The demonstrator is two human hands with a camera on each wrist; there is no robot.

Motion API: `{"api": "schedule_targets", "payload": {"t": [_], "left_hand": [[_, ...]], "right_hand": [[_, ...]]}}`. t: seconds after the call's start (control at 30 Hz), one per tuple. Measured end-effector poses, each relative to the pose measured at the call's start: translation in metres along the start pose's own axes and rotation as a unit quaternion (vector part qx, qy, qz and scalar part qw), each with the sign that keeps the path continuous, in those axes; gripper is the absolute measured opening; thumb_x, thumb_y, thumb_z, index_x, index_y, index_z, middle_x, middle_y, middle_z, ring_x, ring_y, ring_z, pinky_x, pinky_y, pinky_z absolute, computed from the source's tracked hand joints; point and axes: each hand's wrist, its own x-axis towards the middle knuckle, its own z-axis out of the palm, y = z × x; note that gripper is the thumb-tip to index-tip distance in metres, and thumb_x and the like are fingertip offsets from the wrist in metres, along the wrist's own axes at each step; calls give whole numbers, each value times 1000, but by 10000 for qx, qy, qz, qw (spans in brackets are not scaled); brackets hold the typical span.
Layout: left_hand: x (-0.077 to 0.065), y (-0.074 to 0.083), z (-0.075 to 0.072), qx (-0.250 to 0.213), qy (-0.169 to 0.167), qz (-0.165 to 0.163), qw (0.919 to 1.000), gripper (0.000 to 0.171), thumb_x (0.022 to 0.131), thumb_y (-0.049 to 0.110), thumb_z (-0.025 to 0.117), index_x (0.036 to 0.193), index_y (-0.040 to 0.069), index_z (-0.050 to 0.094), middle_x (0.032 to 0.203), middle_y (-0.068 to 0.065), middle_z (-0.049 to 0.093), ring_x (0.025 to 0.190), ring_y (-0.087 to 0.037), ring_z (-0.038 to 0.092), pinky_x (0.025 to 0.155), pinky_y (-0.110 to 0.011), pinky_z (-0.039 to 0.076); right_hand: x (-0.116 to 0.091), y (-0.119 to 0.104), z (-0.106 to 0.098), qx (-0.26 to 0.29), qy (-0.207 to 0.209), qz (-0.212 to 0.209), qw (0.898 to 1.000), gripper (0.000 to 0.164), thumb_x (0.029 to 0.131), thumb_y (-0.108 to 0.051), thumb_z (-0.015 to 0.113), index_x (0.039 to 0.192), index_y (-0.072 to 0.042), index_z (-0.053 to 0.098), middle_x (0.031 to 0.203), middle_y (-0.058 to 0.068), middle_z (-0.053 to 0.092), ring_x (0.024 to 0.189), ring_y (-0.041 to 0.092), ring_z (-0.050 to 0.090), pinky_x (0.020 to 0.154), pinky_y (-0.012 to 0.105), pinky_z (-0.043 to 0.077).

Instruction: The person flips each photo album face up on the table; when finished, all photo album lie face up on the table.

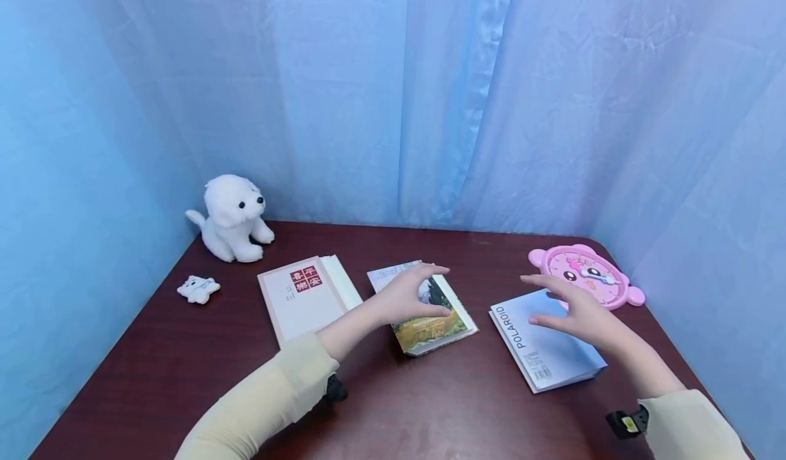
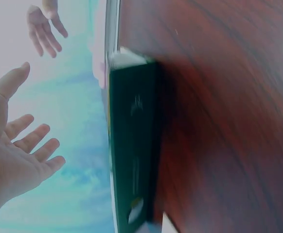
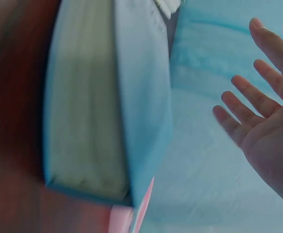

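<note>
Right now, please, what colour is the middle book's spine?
The spine is dark green, clearest in the left wrist view.

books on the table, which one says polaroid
The pale blue book nearest the pink clock; the middle book shows a landscape, the leftmost book a red square.

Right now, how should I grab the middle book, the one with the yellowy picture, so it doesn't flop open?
I'd take the middle book by its dark green spine, coming from the left with your left hand. It lies flat with that closed edge facing left, so a grip there should keep the covers together. The right side shows page edges, which might spread.
</note>
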Motion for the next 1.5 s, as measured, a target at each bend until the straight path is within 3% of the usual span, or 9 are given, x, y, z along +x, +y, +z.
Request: {"api": "schedule_targets", "payload": {"t": [0.23,0.4,0.57,0.93,1.23,1.5], "left_hand": [[19,14,26,-201,-126,173,9996,71,74,46,67,135,23,38,136,6,39,127,-9,33,100,-31,33],[30,17,45,-334,-338,148,9988,70,74,48,66,134,27,37,135,8,39,125,-7,35,98,-27,35],[44,18,61,-436,-558,31,9975,71,73,49,66,134,25,38,135,7,40,123,-6,37,97,-23,36],[72,10,89,33,-1058,84,9943,71,73,46,68,134,22,40,135,8,39,125,-4,34,98,-20,33],[75,7,91,-466,-1398,-316,9886,60,77,39,67,131,21,46,130,9,46,120,-3,39,93,-18,37],[76,7,93,-291,-1489,-339,9878,54,79,38,65,129,25,48,127,10,49,118,-2,42,90,-17,39]], "right_hand": [[-24,30,-6,-324,236,209,9990,65,67,-30,77,126,-18,50,122,1,54,109,1,46,85,1,30],[-38,48,-6,-488,287,471,9973,63,66,-30,78,122,-17,53,116,3,57,98,1,53,80,5,38],[-50,62,-5,-381,-67,859,9956,61,69,-34,75,120,-11,52,104,6,61,86,8,59,70,16,47],[-66,84,0,360,-608,1098,9914,60,75,-28,71,125,-9,46,107,10,59,88,-2,56,70,21,49],[-66,94,2,421,-845,1155,9888,57,78,-28,68,126,-8,47,117,16,55,93,-5,54,73,19,48],[-64,89,0,900,-1005,1308,9822,57,80,-25,66,129,-6,43,123,20,51,101,-13,46,75,18,47]]}}
